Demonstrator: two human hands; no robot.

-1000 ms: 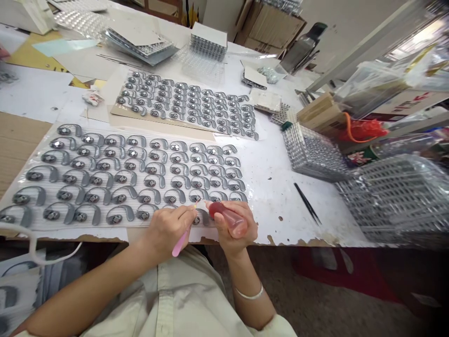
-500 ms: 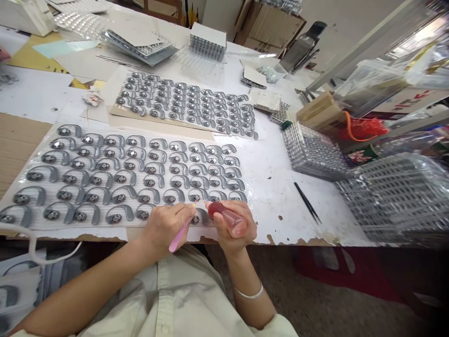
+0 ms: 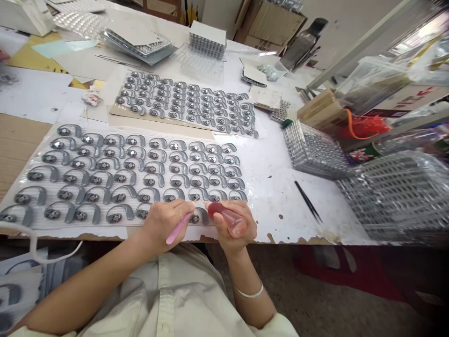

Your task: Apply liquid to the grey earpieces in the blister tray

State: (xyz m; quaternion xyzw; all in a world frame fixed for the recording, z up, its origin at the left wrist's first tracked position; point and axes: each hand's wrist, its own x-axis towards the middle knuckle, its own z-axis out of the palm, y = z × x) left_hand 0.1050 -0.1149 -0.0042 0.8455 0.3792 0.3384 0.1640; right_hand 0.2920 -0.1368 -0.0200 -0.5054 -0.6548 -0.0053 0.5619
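My left hand (image 3: 164, 221) is closed on a slim pink-handled tool (image 3: 177, 229) with a small yellowish tip; its exact kind is hard to make out. Wrapped in my right hand (image 3: 242, 229) is a small squeeze bottle (image 3: 228, 220) of reddish liquid, its narrow nozzle pointing left. Both tips meet close over one grey hook-shaped piece (image 3: 196, 193) near the front of the sheet. Rows of such curved grey pieces, each with a round metallic part at one end, lie on the pale ribbed sheet (image 3: 242, 174). My hands hide some front-row pieces.
Behind lies a second board of similar pieces (image 3: 191, 105). Black tweezers (image 3: 307, 201) rest on the table to the right, near stacked clear trays (image 3: 312, 150) and a wrapped bundle (image 3: 396, 196). Further back stand a card-topped tray stack (image 3: 207, 41) and a dark bottle (image 3: 305, 44).
The pink handle's rear end has swung slightly left and up, with my left hand turning a little. My right hand and the bottle have hardly moved.
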